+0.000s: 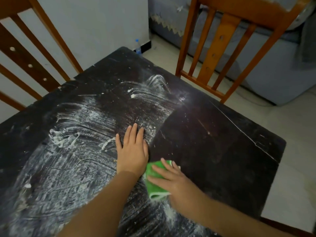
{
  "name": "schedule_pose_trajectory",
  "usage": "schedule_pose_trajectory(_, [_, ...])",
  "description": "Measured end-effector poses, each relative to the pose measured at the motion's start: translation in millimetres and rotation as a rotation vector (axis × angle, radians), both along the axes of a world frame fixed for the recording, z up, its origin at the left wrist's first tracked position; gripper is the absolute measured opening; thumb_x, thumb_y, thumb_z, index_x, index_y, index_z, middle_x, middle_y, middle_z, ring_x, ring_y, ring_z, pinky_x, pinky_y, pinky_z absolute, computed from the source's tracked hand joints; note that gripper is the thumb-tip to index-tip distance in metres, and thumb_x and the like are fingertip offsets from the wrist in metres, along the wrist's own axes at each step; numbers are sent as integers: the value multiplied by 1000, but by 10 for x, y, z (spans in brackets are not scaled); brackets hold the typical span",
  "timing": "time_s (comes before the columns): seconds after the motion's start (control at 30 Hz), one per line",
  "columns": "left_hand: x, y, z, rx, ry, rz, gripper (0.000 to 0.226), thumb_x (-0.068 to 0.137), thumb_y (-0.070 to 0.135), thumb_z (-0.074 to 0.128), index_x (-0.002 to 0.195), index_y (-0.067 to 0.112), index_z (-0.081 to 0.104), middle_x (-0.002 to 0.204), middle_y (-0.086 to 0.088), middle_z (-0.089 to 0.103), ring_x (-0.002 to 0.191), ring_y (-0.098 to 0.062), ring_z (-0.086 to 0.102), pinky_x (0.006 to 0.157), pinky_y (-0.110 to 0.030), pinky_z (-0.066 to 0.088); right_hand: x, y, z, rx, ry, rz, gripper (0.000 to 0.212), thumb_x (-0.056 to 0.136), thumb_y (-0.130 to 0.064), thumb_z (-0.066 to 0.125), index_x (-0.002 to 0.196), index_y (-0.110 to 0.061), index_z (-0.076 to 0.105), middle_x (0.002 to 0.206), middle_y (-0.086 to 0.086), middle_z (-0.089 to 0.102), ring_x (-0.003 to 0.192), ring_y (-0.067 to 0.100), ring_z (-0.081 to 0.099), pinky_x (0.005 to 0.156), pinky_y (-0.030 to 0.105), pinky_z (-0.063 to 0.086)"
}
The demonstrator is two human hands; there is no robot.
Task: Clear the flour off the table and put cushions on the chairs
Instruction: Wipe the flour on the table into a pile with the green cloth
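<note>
A dark wooden table (222, 142) fills the view. Smeared white flour (68, 159) covers its left and middle part, while a wiped dark patch lies to the right of my hands. My left hand (132, 151) rests flat on the table with its fingers apart, holding nothing. Just right of it, my right hand (172, 180) presses down on a green cloth (154, 187) lying on the tabletop near the flour's edge. No cushion is in view.
Two wooden chairs stand at the table's far sides, one at the left (25, 53) and one at the back right (222, 40). A plastic bottle (138, 47) stands on the floor by the wall. A grey-blue sofa (273, 65) is behind the right chair.
</note>
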State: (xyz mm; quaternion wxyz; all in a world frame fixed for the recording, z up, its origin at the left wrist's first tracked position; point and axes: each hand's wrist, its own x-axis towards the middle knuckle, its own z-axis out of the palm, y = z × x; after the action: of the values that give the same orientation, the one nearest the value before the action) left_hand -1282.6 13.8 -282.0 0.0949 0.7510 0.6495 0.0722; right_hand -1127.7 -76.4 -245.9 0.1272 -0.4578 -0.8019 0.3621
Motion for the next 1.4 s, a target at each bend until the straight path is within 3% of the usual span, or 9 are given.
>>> schedule_pose_trajectory(0.13, [-6, 5, 3, -25, 15, 8, 52, 97, 34, 19, 148, 24, 22, 159, 2, 11, 146, -14, 2, 116, -47, -5, 321, 709, 281, 171, 162, -323, 36, 83, -8, 47, 114, -10, 65, 115, 17, 65, 106, 31, 62, 98, 35, 45])
schedule_pose_trajectory(0.27, [-2, 0, -19, -28, 36, 10, 53, 98, 35, 15, 150, 25, 16, 159, 4, 5, 146, -13, -3, 116, -47, -8, 864, 1986, 228, 168, -15, -730, 32, 89, -3, 48, 116, -16, 62, 110, 9, 64, 103, 22, 57, 87, 29, 40])
schedule_pose_trajectory(0.37, [3, -4, -22, -26, 39, 15, 53, 98, 35, 15, 150, 25, 15, 159, 4, 4, 146, -13, -4, 115, -47, -9, 848, 2269, 3, 166, -220, -749, 42, 86, 3, 48, 124, -14, 56, 128, 13, 55, 122, 35, 45, 104, 43, 32])
schedule_pose_trajectory(0.6, [-114, 61, 141, 64, -333, 137, 49, 97, 17, 35, 145, 14, 31, 152, -3, 32, 142, -15, 22, 119, -42, 1, -20, 1046, -19, 160, -262, -55, 68, 84, 9, 37, 143, -23, 29, 155, 2, 18, 144, 32, 1, 116, 44, -8])
schedule_pose_trajectory(0.73, [-465, 445, 148, 66, -163, 218, 48, 98, 25, 34, 145, 17, 31, 154, -2, 28, 143, -16, 18, 118, -45, 1, -180, 352, 110, -25, 24, 240, 70, 80, 8, 39, 141, -26, 30, 149, -9, 25, 143, 20, 5, 116, 39, -8])
schedule_pose_trajectory(0.9, [-525, 564, 7, -16, -8, 174, 52, 99, 38, 22, 148, 22, 22, 158, 0, 14, 145, -16, 6, 117, -49, -3, 153, 1537, 226, 50, 218, -385, 44, 90, 10, 41, 126, -9, 56, 125, 12, 59, 116, 28, 55, 105, 36, 38])
schedule_pose_trajectory(1.07, [-548, 583, -47, -1, 33, 180, 54, 98, 42, 16, 149, 24, 19, 159, 1, 9, 146, -15, 2, 117, -49, -3, 674, 3046, 36, 199, -63, -730, 39, 84, 1, 44, 114, -16, 63, 116, 15, 64, 111, 29, 56, 89, 29, 41])
schedule_pose_trajectory(1.2, [-529, 578, -25, -12, 30, 170, 54, 98, 41, 16, 149, 24, 18, 159, 2, 8, 146, -15, 0, 117, -49, -4, 399, 3064, -205, 194, -245, -564, 45, 86, -1, 46, 127, -17, 53, 134, 19, 48, 125, 37, 42, 103, 38, 32])
schedule_pose_trajectory(1.4, [-526, 559, 1, -13, 30, 168, 53, 98, 37, 18, 148, 23, 21, 159, 0, 12, 146, -15, 3, 117, -50, -1, -130, 1462, -75, 159, -66, 16, 71, 78, 19, 41, 136, -20, 43, 150, -1, 22, 143, 28, 4, 115, 39, -8])
